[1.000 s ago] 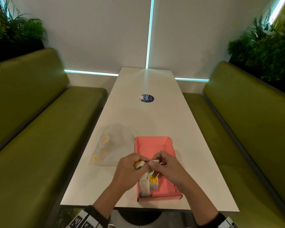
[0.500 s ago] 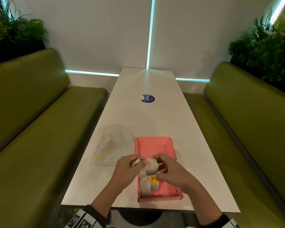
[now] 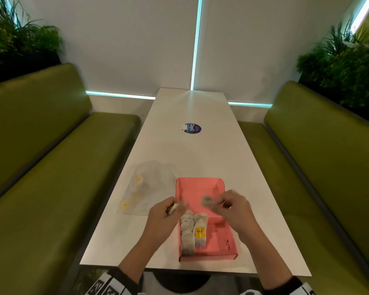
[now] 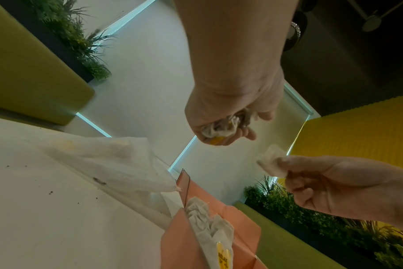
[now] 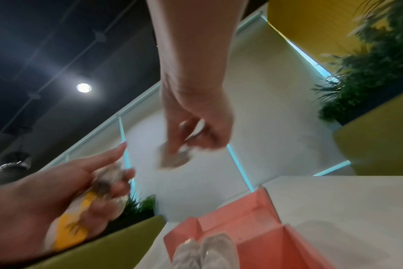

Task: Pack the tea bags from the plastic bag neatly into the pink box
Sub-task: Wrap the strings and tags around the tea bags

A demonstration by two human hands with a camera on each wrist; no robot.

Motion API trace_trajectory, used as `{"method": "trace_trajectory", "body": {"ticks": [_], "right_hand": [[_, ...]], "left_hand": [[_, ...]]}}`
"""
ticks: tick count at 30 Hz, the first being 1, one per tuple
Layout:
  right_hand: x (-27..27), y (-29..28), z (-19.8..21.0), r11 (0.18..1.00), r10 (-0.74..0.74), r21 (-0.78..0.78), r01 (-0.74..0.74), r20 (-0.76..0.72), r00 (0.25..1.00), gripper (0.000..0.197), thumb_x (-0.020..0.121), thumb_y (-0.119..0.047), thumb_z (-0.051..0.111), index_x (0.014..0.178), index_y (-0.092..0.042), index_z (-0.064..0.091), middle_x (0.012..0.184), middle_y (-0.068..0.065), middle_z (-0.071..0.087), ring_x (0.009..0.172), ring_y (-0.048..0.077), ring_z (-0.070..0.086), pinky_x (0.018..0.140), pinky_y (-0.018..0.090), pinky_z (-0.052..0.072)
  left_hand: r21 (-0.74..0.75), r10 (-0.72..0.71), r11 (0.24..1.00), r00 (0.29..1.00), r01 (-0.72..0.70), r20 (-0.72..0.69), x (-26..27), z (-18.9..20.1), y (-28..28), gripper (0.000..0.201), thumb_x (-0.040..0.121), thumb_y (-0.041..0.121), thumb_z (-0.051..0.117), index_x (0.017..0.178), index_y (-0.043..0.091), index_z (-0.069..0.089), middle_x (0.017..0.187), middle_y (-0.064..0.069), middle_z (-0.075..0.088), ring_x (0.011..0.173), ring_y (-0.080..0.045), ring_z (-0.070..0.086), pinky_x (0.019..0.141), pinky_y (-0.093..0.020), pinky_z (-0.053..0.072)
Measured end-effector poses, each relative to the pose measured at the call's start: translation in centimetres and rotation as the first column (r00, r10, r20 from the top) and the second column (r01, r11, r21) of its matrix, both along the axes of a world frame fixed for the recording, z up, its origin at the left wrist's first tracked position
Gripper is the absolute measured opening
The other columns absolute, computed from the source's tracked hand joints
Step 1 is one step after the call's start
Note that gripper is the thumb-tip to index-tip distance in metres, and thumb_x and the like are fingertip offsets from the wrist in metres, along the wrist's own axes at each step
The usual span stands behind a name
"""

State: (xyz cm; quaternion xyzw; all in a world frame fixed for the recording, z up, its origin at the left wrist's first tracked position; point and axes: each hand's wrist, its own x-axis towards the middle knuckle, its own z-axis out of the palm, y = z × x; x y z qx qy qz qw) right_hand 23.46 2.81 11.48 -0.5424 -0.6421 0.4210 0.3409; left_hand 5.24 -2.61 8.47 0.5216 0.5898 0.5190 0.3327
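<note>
The pink box (image 3: 219,243) lies open on the white table near its front edge, with several tea bags (image 3: 193,233) stacked along its left side, one showing a yellow tag. My left hand (image 3: 175,207) hovers at the box's left rim and grips a bunch of tea bags (image 4: 221,127) with yellow tags. My right hand (image 3: 217,204) is over the box's middle and pinches a single tea bag (image 3: 207,201), blurred by motion; the same tea bag (image 4: 270,161) shows in the left wrist view. The clear plastic bag (image 3: 147,188) lies left of the box with tea bags inside.
A round blue sticker (image 3: 192,128) is on the table (image 3: 200,154) further back. Green benches (image 3: 51,199) run along both sides, with plants behind them. Small dark crumbs dot the tabletop and the box floor (image 3: 227,244).
The hands were together over the box's left side; now they have drawn apart. My right hand has moved right and up, carrying one tea bag away from the bunch in my left hand.
</note>
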Motion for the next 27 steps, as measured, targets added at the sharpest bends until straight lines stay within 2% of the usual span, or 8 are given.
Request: {"method": "trace_trajectory", "body": {"ticks": [2, 4, 9, 12, 15, 19, 22, 27], "right_hand": [[0.1, -0.3, 0.0, 0.979, 0.130, -0.148, -0.138, -0.066, 0.989, 0.021, 0.073, -0.007, 0.078, 0.061, -0.017, 0.063, 0.075, 0.000, 0.060, 0.070, 0.017, 0.054, 0.067, 0.029, 0.049], [0.4, 0.3, -0.5, 1.000, -0.030, 0.008, 0.029, 0.084, 0.996, 0.024, 0.073, -0.016, 0.079, 0.058, -0.022, 0.061, 0.078, -0.001, 0.057, 0.066, 0.012, 0.051, 0.062, 0.022, 0.044], [0.4, 0.2, -1.2, 0.999, 0.016, -0.046, -0.014, 0.033, 0.999, 0.019, 0.073, -0.013, 0.078, 0.063, -0.021, 0.065, 0.079, 0.000, 0.060, 0.070, 0.014, 0.050, 0.065, 0.021, 0.041], [0.4, 0.2, -0.9, 0.992, 0.023, -0.122, -0.039, -0.127, 0.992, 0.015, 0.080, -0.005, 0.069, 0.070, -0.015, 0.064, 0.077, 0.002, 0.059, 0.070, 0.012, 0.052, 0.063, 0.018, 0.042], [0.2, 0.0, -0.3, 0.986, 0.067, -0.132, -0.105, -0.258, 0.964, 0.018, 0.085, 0.002, 0.060, 0.073, -0.012, 0.058, 0.070, -0.001, 0.054, 0.060, 0.003, 0.048, 0.056, 0.009, 0.039], [0.0, 0.0, -0.1, 0.983, 0.080, -0.137, -0.121, -0.276, 0.958, 0.014, 0.088, -0.001, 0.058, 0.080, -0.012, 0.059, 0.073, 0.000, 0.057, 0.066, 0.008, 0.051, 0.059, 0.016, 0.041], [-0.1, -0.1, -0.3, 0.977, 0.080, -0.164, -0.133, -0.296, 0.952, 0.007, 0.089, -0.003, 0.057, 0.087, -0.009, 0.060, 0.073, 0.000, 0.061, 0.065, 0.007, 0.055, 0.059, 0.017, 0.044], [-0.5, -0.4, -0.6, 0.969, 0.062, -0.200, -0.141, -0.356, 0.932, 0.007, 0.091, -0.006, 0.055, 0.085, -0.010, 0.056, 0.075, 0.001, 0.059, 0.071, 0.014, 0.056, 0.063, 0.024, 0.046]], "left_hand": [[-0.026, 0.004, 1.000, 0.999, -0.003, 0.039, 0.0, 0.2, 0.0, 0.063, 0.077, 0.056, 0.047, 0.076, -0.006, 0.056, 0.047, 0.010, 0.038, 0.047, -0.003, 0.035, 0.052, -0.017, 0.032], [-0.044, 0.013, 0.999, 0.999, -0.011, 0.053, 0.1, 0.0, 0.3, 0.055, 0.085, 0.048, 0.047, 0.075, -0.006, 0.055, 0.046, 0.011, 0.041, 0.046, -0.002, 0.037, 0.052, -0.017, 0.033], [-0.058, -0.005, 0.998, 1.000, 0.005, 0.010, -0.1, -0.7, 0.6, 0.009, 0.089, 0.023, 0.061, 0.084, 0.023, 0.068, 0.071, 0.014, 0.064, 0.062, 0.000, 0.055, 0.059, -0.015, 0.043], [-0.043, -0.044, 0.998, 0.999, 0.043, -0.017, 0.0, -0.8, 0.7, 0.022, 0.088, 0.015, 0.064, 0.092, 0.036, 0.066, 0.090, 0.021, 0.069, 0.081, 0.005, 0.062, 0.067, -0.013, 0.048], [-0.045, -0.063, 0.997, 0.998, 0.063, 0.001, 0.4, -0.4, 0.6, 0.014, 0.086, 0.017, 0.066, 0.083, 0.030, 0.069, 0.072, 0.014, 0.069, 0.068, 0.002, 0.062, 0.061, -0.012, 0.046], [-0.035, -0.108, 0.993, 0.993, 0.110, 0.050, 0.6, -0.4, 0.3, 0.011, 0.076, 0.025, 0.075, 0.085, 0.028, 0.070, 0.069, -0.012, 0.060, 0.064, -0.010, 0.053, 0.064, -0.018, 0.048], [-0.023, -0.150, 0.988, 0.989, 0.150, 0.011, 0.9, -0.6, 0.3, 0.024, 0.070, 0.034, 0.076, 0.092, 0.035, 0.067, 0.066, -0.005, 0.055, 0.062, -0.006, 0.053, 0.064, -0.014, 0.048], [-0.008, -0.168, 0.986, 0.986, 0.168, 0.006, 1.3, -0.4, 0.3, 0.013, 0.079, 0.023, 0.072, 0.081, 0.035, 0.068, 0.073, 0.004, 0.069, 0.068, -0.004, 0.061, 0.066, -0.016, 0.049]]}}
